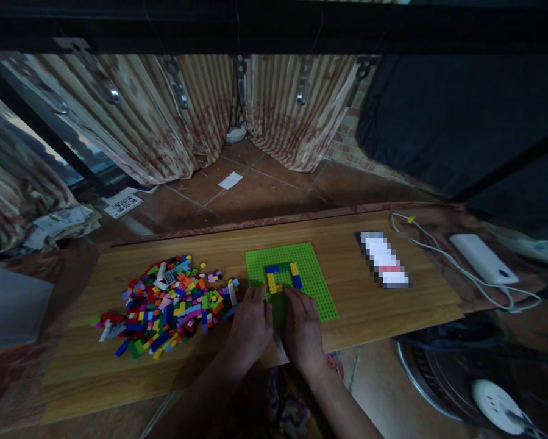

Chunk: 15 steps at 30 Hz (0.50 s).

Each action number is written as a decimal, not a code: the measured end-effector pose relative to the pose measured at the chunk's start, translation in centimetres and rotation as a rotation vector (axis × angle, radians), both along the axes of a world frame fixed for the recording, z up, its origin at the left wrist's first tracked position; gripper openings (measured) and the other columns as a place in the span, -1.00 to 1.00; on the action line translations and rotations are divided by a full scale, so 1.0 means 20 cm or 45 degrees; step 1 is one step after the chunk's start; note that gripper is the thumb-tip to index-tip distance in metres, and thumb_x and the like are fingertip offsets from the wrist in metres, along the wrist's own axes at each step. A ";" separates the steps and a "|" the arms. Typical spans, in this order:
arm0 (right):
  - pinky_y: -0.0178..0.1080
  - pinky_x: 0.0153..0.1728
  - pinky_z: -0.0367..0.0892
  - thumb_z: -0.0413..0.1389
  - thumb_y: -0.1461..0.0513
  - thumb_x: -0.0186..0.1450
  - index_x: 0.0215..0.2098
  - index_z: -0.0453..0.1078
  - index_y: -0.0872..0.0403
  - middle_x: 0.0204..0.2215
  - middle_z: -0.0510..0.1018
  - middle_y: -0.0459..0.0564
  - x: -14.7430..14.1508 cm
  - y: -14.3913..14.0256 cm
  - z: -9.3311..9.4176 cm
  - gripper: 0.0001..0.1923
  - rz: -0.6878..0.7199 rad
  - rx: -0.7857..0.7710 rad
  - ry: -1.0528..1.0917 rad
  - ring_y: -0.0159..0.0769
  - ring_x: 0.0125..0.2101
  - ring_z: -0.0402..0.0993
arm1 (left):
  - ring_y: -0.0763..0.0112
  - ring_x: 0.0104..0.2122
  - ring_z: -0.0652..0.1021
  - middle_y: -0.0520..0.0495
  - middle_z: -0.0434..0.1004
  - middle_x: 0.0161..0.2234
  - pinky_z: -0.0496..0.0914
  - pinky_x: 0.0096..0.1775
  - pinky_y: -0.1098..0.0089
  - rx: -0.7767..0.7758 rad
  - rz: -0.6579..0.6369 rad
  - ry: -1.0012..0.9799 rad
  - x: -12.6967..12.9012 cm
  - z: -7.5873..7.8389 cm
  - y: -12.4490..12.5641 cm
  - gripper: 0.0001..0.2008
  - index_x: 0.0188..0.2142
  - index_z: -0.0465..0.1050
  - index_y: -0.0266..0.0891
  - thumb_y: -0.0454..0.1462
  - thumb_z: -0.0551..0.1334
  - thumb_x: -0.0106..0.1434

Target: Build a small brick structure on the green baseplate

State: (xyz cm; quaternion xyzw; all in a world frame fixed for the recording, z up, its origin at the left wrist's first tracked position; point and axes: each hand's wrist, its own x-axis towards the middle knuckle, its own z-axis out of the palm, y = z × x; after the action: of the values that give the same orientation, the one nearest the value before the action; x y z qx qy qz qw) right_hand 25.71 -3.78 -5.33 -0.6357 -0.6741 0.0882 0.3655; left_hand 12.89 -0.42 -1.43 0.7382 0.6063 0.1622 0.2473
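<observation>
I saw both hands at the near edge of the flat green studded baseplate (308, 274) on the wooden table (383, 305), the left hand (250, 329) and right hand (303, 332) side by side. Their fingers seemed pressed onto the low yellow, blue and green brick frame (283, 275), though dim light hid any pinch. Only one ring stood built; the heap of mixed-colour loose bricks (164, 305) lay unused to the left.
</observation>
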 end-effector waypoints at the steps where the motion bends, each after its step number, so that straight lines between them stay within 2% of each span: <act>1: 0.06 -0.03 0.33 -0.06 0.35 0.25 0.10 0.29 0.14 -0.05 0.45 0.19 0.00 0.00 0.00 -0.55 -0.001 0.004 0.004 -0.05 -0.03 0.33 | 0.22 -0.12 0.49 -0.22 0.43 -0.14 0.40 -0.07 0.22 -0.006 -0.001 0.001 0.00 0.00 0.00 -0.63 0.07 0.30 -0.34 -0.40 0.02 0.28; 15: 0.05 -0.04 0.35 -0.06 0.35 0.24 0.09 0.29 0.14 -0.05 0.44 0.19 0.00 -0.01 0.00 -0.56 0.010 -0.004 0.028 -0.07 -0.05 0.32 | 0.20 -0.09 0.49 -0.27 0.41 -0.06 0.39 -0.03 0.21 -0.058 -0.092 0.043 -0.01 -0.02 0.03 -0.54 0.19 0.15 -0.37 -0.39 -0.03 0.30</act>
State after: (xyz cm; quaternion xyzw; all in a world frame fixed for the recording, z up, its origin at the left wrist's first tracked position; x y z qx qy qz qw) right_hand 25.73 -3.91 -5.35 -0.6327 -0.6725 0.0976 0.3714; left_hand 12.68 0.20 -1.76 0.7564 0.5869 0.1266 0.2595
